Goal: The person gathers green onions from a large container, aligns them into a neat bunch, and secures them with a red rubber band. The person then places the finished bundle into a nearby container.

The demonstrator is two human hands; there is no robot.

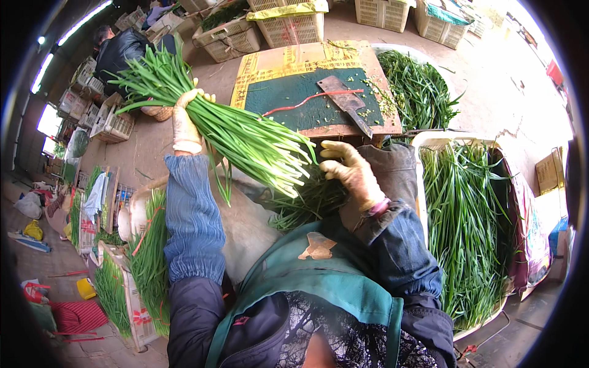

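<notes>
My left hand (186, 120), gloved, grips a thick bunch of garlic chives (251, 140) around its middle. Green leaf tips fan out to the upper left, and the pale stem ends point toward my right hand (353, 171). That hand is also gloved, its fingers apart and curled near the stem ends with nothing visible in them. Beyond the bunch, a cleaver (338, 92) lies on the dark green mat (271, 99) of a low worktable (317, 132). A red tie strip (301, 102) stretches across the mat and over the blade.
At my right stands a crate (419, 184) packed with loose chives (464, 230). Leafy trimmings (414, 92) fill a container beside the table. Tied chive bundles (152, 257) are at my left. Crates (290, 30) line the back; another person (122, 55) crouches upper left.
</notes>
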